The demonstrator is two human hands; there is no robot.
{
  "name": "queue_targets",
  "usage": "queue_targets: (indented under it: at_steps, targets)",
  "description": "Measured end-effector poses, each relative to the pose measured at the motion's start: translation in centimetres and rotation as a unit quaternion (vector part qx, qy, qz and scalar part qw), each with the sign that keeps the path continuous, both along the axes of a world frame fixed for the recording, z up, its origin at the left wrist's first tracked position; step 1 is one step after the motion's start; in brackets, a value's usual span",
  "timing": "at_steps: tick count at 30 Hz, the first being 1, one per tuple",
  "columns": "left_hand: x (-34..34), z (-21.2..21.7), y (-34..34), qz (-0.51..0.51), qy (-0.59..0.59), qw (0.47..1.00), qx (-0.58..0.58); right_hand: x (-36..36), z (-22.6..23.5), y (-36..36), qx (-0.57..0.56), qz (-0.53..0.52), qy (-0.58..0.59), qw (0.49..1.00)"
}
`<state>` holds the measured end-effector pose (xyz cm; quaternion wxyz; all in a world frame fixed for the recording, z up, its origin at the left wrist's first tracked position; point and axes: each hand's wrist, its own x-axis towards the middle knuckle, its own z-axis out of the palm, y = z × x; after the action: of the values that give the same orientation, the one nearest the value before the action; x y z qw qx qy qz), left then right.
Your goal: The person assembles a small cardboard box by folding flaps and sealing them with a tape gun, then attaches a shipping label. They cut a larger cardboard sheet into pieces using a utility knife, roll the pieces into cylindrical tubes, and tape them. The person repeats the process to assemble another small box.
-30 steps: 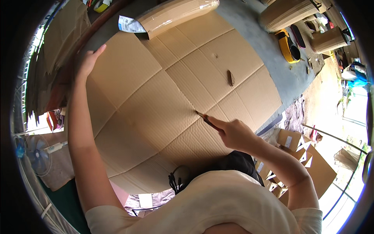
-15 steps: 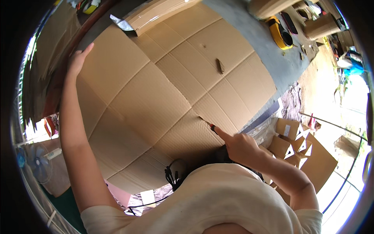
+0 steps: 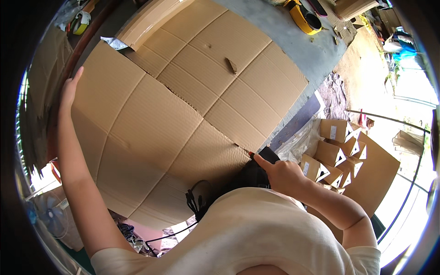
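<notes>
A large creased cardboard sheet (image 3: 137,128) rises in front of me, tilted, overlapping another cardboard panel (image 3: 243,87) beyond it. A ragged cut line runs between the two, down to the near right edge. My left hand (image 3: 69,91) grips the sheet's far left edge, thumb up along it and the other fingers mostly hidden behind. At the cut's near right end, my right hand (image 3: 283,175) is closed around a cutter knife (image 3: 251,155). Its index finger stretches along the handle. The blade is at the cardboard's edge, mostly hidden.
A long taped cardboard box (image 3: 151,23) lies at the far left. A yellow tape dispenser (image 3: 305,18) rests on the grey surface beyond. Several small folded boxes (image 3: 330,151) stand right of me. Black cables (image 3: 195,201) hang near my body; a fan (image 3: 50,211) is at the lower left.
My right hand has drawn the knife nearer me and to the right, and the cut now reaches the edge there. My left hand keeps its grip. The whole view has shifted.
</notes>
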<state>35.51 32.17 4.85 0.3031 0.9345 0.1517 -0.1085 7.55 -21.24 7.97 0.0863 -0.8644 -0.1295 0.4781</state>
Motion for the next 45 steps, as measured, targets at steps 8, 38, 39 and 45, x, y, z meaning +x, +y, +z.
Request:
queue_targets:
  at_steps: [8,38,39,45]
  targets:
    - [0.2,-0.2,2.6,-0.008,0.025,0.982,0.189,-4.6,-0.1,-2.5,-0.044,0.024,-0.019,0.999]
    - [-30.0,-10.4,-37.7,-0.363,-0.055,0.926,0.083,18.4,-13.7,-11.3,-0.024,-0.132,-0.522,0.842]
    - [-29.7,-10.3,-38.0,-0.347,-0.044,0.93,0.111,19.2,-14.6,-12.4,-0.026,-0.113,-0.518,0.847]
    - [-29.6,-10.8,-41.3,-0.221,0.011,0.964,0.146,23.4,-18.9,-18.9,-0.132,-0.074,-0.501,0.852]
